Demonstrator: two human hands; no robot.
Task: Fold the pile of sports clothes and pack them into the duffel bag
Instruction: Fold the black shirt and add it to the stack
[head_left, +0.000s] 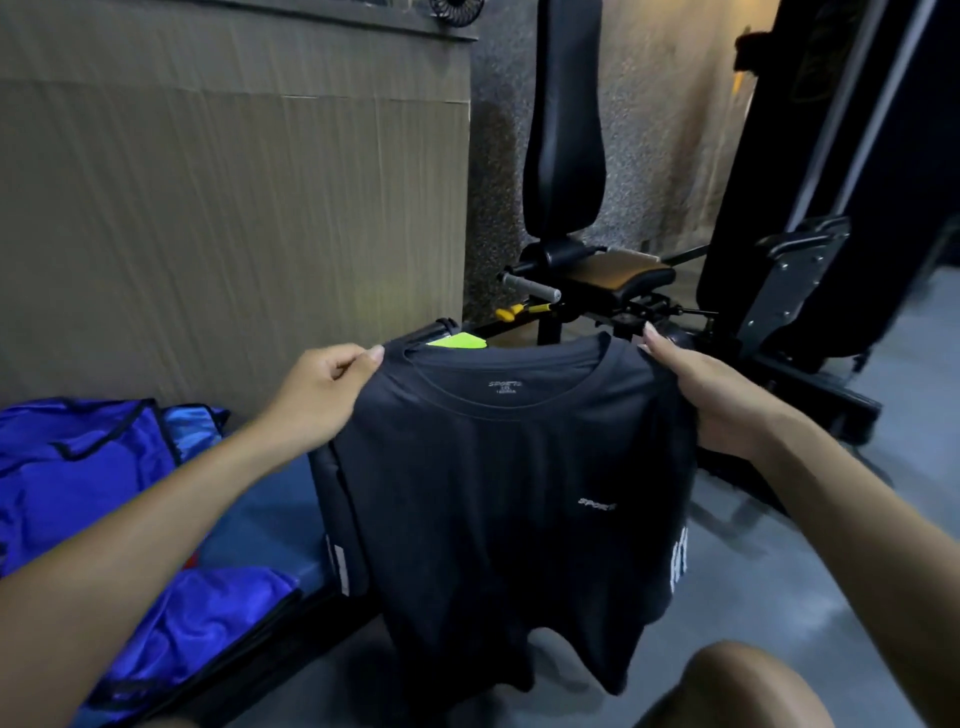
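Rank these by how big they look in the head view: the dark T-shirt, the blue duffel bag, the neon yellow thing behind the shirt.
1. Dark T-shirt, though it is held up near the camera, which inflates it.
2. Blue duffel bag, partly cut off at the left edge.
3. Neon yellow thing, mostly hidden, so its true size is unclear.

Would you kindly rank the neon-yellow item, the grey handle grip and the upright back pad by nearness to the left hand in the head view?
From the left hand:
1. Neon-yellow item, just right, behind the black T-shirt collar.
2. Grey handle grip, farther up and right.
3. Upright back pad, highest, farthest.
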